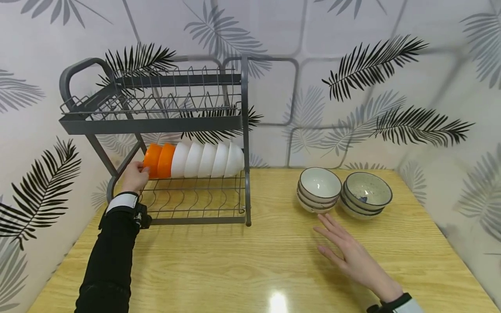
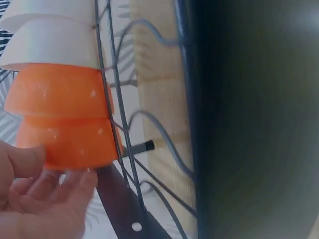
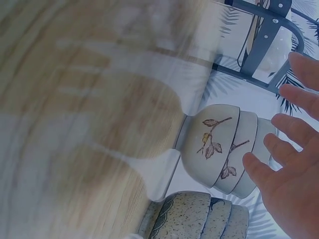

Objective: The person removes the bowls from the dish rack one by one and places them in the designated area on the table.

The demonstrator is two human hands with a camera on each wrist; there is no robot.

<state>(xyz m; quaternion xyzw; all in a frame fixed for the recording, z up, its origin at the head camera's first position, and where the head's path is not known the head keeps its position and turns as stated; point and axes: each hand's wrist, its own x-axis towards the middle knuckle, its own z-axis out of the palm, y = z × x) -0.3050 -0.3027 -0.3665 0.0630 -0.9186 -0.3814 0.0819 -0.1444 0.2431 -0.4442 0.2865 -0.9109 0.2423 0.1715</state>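
The wooden table [image 1: 235, 261] is cut off below. At nine o'clock stands the grey rack [image 1: 152, 126]; its wires cross the bowls' edges in the left wrist view. White bowls [image 1: 207, 161] line its lower tier. Toward four o'clock, the speckled stack [image 1: 368, 191], its blue motif unclear, adjoins the pale stack [image 1: 319, 189]. Near that, the right hand [image 1: 348, 252] holds nothing, fingers apart, forearm cropped. At the white bowls' nine o'clock, two orange bowls [image 1: 158, 161] lie sideways; the left hand [image 1: 135, 176] grips the outer one, partly hiding it.
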